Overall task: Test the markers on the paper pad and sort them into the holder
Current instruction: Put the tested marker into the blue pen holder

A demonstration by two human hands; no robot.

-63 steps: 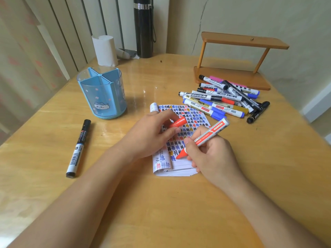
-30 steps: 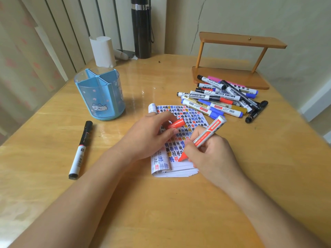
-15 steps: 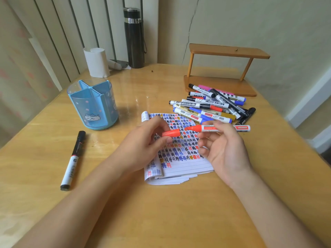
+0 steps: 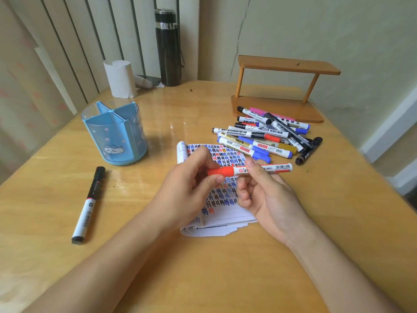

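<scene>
A red marker [image 4: 266, 168] lies level above the paper pad [image 4: 222, 213], held by both hands. My left hand [image 4: 189, 190] pinches its red cap [image 4: 222, 171], which sits on the marker's left end. My right hand [image 4: 268, 197] grips the white barrel with thumb on top. The pad is covered in coloured test marks. A blue divided holder [image 4: 115, 134] stands at the left and looks empty. A pile of several markers [image 4: 264, 136] lies behind the pad to the right.
A black-capped white marker [image 4: 88, 204] lies alone left of the pad. A wooden shelf stand [image 4: 282, 91] is behind the pile. A black flask [image 4: 168, 47] and a white paper roll [image 4: 120, 79] stand at the table's far edge by the wall.
My right hand lifted the red marker off the pad and turned it level. The red cap in my left hand has gone onto the marker's tip.
</scene>
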